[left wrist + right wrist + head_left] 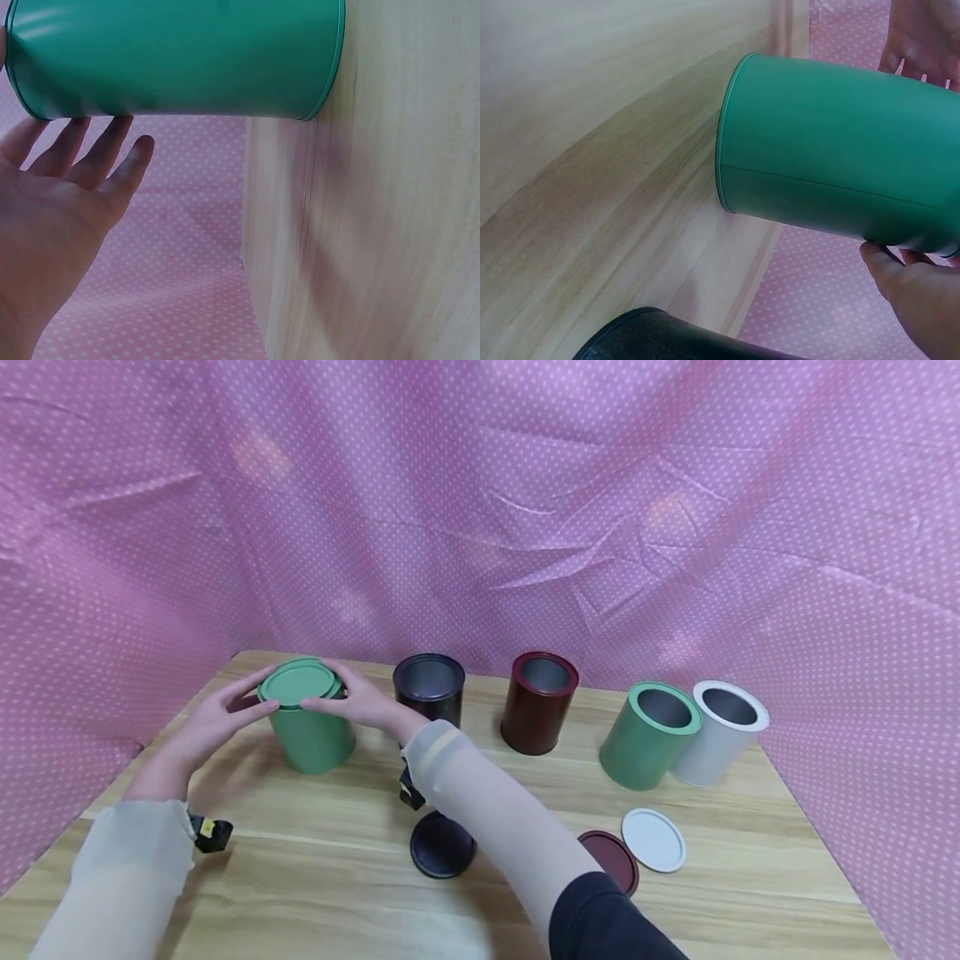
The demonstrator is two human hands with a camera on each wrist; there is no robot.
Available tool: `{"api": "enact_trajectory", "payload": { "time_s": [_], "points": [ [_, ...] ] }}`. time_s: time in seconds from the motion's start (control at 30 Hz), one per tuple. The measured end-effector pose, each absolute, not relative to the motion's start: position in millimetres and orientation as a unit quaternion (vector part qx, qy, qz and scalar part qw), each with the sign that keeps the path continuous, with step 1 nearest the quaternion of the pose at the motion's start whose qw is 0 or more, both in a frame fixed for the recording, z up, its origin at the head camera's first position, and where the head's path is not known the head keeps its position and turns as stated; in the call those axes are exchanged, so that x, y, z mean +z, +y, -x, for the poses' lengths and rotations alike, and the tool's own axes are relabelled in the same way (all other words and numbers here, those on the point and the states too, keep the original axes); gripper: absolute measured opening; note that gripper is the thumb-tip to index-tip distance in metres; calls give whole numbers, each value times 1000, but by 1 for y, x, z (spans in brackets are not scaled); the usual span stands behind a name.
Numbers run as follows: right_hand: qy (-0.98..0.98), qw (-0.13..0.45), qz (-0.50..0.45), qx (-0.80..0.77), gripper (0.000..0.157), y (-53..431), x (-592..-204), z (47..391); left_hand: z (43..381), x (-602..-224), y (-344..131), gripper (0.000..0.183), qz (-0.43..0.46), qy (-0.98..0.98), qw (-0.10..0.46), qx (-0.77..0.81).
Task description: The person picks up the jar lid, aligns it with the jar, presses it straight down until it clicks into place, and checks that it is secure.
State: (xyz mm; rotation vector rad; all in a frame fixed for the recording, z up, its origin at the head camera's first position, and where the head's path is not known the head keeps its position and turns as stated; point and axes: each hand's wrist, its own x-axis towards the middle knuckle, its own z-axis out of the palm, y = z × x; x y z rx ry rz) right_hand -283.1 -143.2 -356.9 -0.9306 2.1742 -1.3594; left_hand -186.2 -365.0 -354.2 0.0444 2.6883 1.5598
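A green can (313, 743) stands upright at the table's back left, with a green lid (300, 681) on its top. My left hand (225, 708) curves round the lid's left side, thumb at the front edge. In the left wrist view its fingers (101, 161) touch the can's upper wall. From the right, my right hand (360, 696) holds the lid's edge, its thumb on the front rim. The right wrist view shows that hand (922, 300) against the can near its top.
To the right stand a black can (430, 689), a dark red can (536, 714), another green can (637, 747) and a white can (708, 752), all lidless. A black lid (442, 846), a dark red lid (611, 860) and a white lid (654, 840) lie nearer. Pink dotted cloth (480, 527) surrounds the table.
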Motion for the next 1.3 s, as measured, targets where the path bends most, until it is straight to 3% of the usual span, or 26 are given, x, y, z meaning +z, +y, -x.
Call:
{"api": "enact_trajectory", "payload": {
  "time_s": [0.6,1.3],
  "points": [
    [776,227,332,-485,75,-140,-357,277,183,-353,-361,74,-6,879,26,476],
    [782,208,353,-470,74,-137,-352,275,180,-342,-357,78,-5,897,33,440]
  ]
}}
